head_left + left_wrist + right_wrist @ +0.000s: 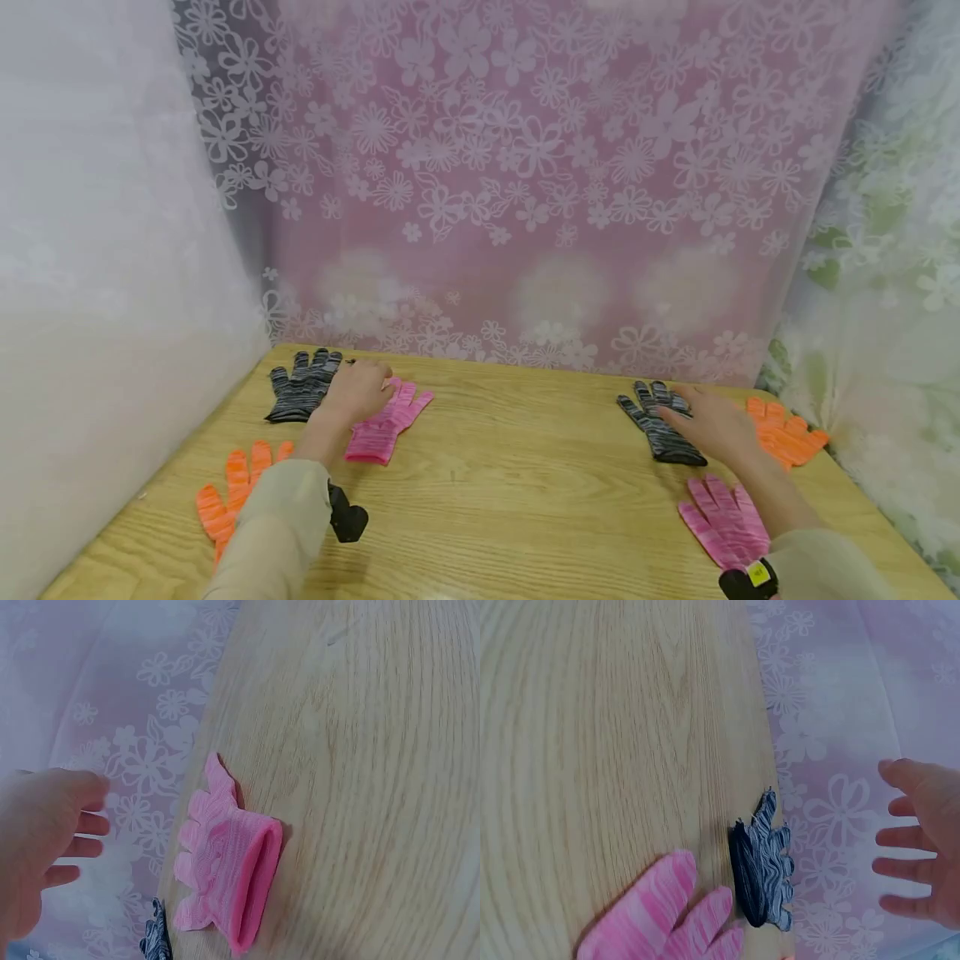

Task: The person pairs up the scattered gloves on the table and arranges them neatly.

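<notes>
My left hand (pixel 356 392) hovers between a black-and-grey knit glove (pixel 300 392) and a pink knit glove (pixel 378 433). In the left wrist view its fingers are loosely bent, holding nothing, and the pink glove (pixel 225 862) lies with its cuff slightly gaping. On the other side, my right hand (pixel 716 425) is above the edge of a second black-and-grey glove (pixel 667 437), beside an orange glove (pixel 787 437). Its fingers are spread and hold nothing in the right wrist view, apart from the black-and-grey glove (pixel 761 870). A second pink glove (pixel 727 521) lies below the right forearm.
Another orange glove (pixel 236 487) lies at the near left, partly hidden by my left sleeve (pixel 273 521). All gloves lie on a wooden table (pixel 510 483). A pink flowered curtain (pixel 487 208) hangs behind the far edge, with pale sheets at both sides.
</notes>
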